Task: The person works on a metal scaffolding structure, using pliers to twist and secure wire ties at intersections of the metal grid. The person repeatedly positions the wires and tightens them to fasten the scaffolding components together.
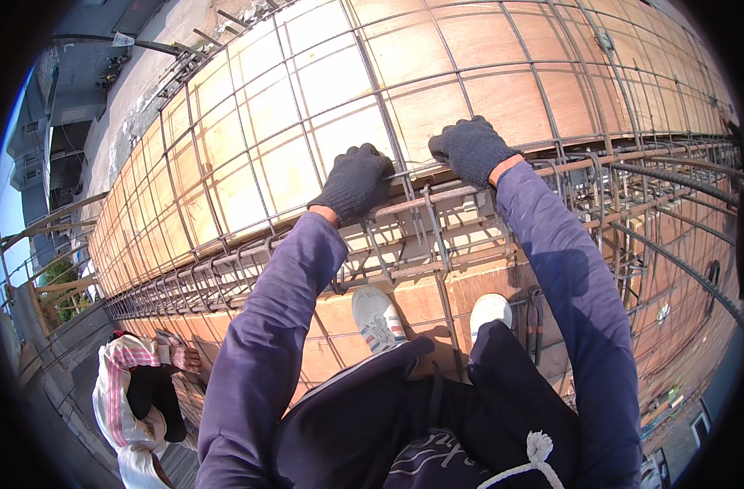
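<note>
My left hand, in a dark knitted glove, is curled shut on a thin rebar rod at the edge of the steel mesh. A short way to the right, my right hand, gloved alike, is also closed over the rod; its fingertips are partly hidden. The rebar mesh spreads beyond both hands above pale plywood panels. Just below my hands runs a beam cage of thicker bars and bent stirrups.
My shoes rest on plywood this side of the cage. A tool with reddish handles is beside my right leg. Thick curved bars jut in at the right. At lower left, another person in a white-and-pink top stands close to the formwork.
</note>
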Tool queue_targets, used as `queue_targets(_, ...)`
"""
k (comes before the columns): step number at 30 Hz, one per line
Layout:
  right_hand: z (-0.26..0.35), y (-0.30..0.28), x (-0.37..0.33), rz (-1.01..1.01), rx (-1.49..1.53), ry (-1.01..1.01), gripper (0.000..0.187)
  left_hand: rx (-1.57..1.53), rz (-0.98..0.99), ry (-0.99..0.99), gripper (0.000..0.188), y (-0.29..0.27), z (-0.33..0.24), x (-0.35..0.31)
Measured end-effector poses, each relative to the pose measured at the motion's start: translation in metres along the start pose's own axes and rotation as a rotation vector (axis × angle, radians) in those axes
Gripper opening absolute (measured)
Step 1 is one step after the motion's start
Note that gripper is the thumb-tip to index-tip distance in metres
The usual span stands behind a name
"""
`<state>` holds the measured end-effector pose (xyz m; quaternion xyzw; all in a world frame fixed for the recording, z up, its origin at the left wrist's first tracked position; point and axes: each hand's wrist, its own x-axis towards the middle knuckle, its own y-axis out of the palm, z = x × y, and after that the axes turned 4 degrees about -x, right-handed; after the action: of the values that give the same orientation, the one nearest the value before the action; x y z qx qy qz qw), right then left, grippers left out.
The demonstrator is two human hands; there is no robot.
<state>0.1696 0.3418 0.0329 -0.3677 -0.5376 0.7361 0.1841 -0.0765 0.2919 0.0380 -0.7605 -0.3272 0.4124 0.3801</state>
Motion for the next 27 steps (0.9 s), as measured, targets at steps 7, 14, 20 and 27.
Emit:
queue_targets(7, 0.0, 0.0, 0.012, -0.156, -0.115, -0.015, 0.016, 0.036, 0.121, -0.075, 0.03, -0.008, -0.011, 0.001)
queue_targets(14, -0.001, 0.017, 0.013, -0.211, -0.109, -0.007, 0.017, 0.154, 0.052, 0.119, 0.027, -0.01, -0.015, 0.0)
queue_targets(20, 0.007, 0.002, 0.013, -0.033, -0.114, 0.037, 0.015, 0.215, 0.08, 0.287, 0.008, -0.006, -0.014, 0.004)
queue_targets(27, -0.015, -0.042, -0.02, 0.004, 0.265, -0.012, 0.019, -0.451, -0.041, 0.109, 0.018, -0.013, -0.01, -0.011)
